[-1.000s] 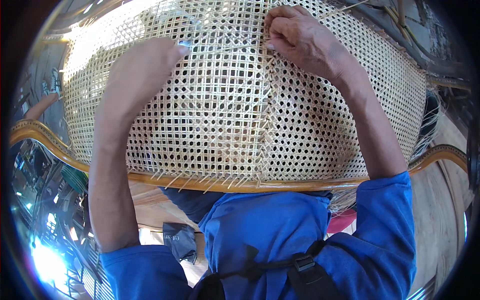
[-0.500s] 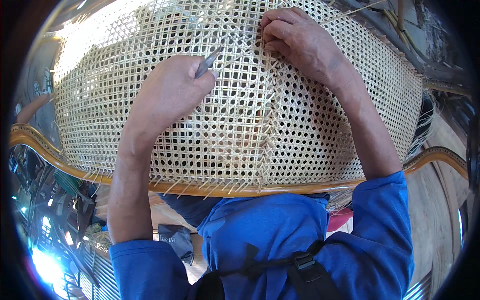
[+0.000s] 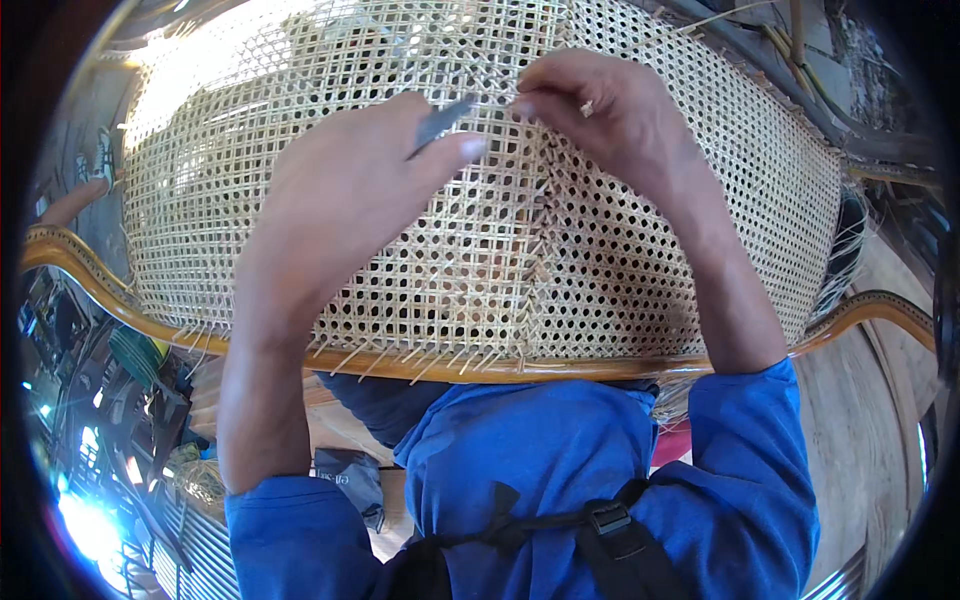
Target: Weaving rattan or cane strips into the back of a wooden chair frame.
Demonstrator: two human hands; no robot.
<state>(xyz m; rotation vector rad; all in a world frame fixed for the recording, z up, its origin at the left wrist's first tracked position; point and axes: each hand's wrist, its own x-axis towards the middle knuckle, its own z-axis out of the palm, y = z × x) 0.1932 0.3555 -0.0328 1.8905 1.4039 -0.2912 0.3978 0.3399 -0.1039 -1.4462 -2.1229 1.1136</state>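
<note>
A woven cane panel (image 3: 430,285) with an open lattice spreads over a curved wooden frame (image 3: 560,371). A thicker braided ridge (image 3: 537,262) runs down its middle. My left hand (image 3: 345,195), somewhat blurred, is closed round a short grey pointed metal tool (image 3: 440,126) just above the weave; whether it is a knife or an awl I cannot tell. Close to the tool's tip, my right hand (image 3: 625,125) is pinched, thumb against forefinger, beside the ridge. A small pale bit, perhaps a cane strand's end (image 3: 587,107), shows at its curled fingers. What lies between its fingertips is too small to make out.
Loose cane ends (image 3: 455,362) stick out over the near rail. A pale bundle of strands (image 3: 845,255) hangs at the right. Another person's foot (image 3: 98,170) shows at the far left. A dark grey pouch (image 3: 350,485) lies below the frame, and wooden parts are piled at left.
My left hand has moved up and right with the tool, toward the right hand. My right hand has come down slightly off the weave and turned, fingers now pinched.
</note>
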